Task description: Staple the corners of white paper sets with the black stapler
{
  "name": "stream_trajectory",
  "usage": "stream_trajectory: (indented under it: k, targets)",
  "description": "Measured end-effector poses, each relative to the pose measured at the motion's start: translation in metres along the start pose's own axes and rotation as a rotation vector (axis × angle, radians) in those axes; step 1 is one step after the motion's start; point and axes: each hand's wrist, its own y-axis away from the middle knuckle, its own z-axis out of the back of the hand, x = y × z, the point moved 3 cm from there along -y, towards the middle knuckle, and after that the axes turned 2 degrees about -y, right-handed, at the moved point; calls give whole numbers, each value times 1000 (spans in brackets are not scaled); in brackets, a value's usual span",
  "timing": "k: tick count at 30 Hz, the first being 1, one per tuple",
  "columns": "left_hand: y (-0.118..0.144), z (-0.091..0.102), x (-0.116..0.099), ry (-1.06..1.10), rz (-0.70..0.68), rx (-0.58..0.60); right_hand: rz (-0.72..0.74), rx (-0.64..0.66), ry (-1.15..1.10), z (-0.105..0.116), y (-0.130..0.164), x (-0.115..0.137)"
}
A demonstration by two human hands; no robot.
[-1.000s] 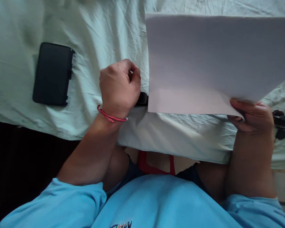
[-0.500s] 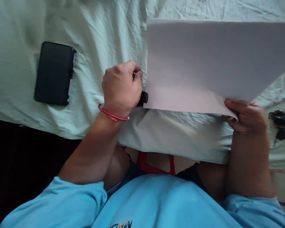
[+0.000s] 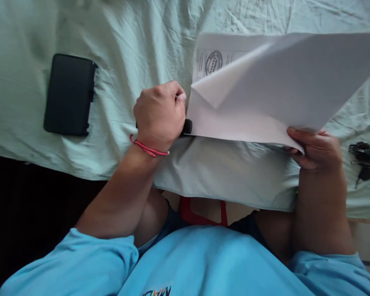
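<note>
1. Black case (image 3: pixel 68 95) lies flat on the bed sheet (image 3: pixel 135 41), far left, well apart from both hands. Low risk, though it sits near the bed's front edge and a tug on the sheet could slide it off.
2. Left hand (image 3: pixel 159 115), red thread on the wrist, is curled into a fist round a short black marker-like object (image 3: pixel 187 126); only its end pokes out, touching the left edge of the papers. If that end is uncapped it could smear the sheet or the paper; cannot tell.
3. Papers (image 3: pixel 280 90) are held up over the bed, top sheet peeling away at its upper left corner, showing a stamped page (image 3: pixel 214 61) beneath. A loose sheet could flop over or slip out.
4. Right hand (image 3: pixel 317 148) pinches the papers' lower right corner, thumb on top, fingers below. One-corner grip is weak; the stack could sag, crease or fan apart.
5. Keys (image 3: pixel 365 158) lie on the sheet just right of that hand; an elbow shift could knock them.
</note>
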Motion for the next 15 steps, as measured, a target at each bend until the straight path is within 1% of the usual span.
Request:
stream_trajectory:
  k: [2, 4, 9, 12, 15]
  targets:
    - [1, 0, -3, -92, 21, -10, 7, -10, -11, 1, -1, -1]
    - [1, -1, -4, -135, 23, -12, 3, -18, -15, 2, -1, -1]
    - [3, -10, -2, -116, 11, -58, 6, -5, -23, 1, -2, -1]
    - [4, -17, 0, -142, 7, -40, 8, 30, -28, -2, -4, 0]
    - [5, -19, 0, -116, 6, -44, 11, 44, -24, -4, -4, 2]
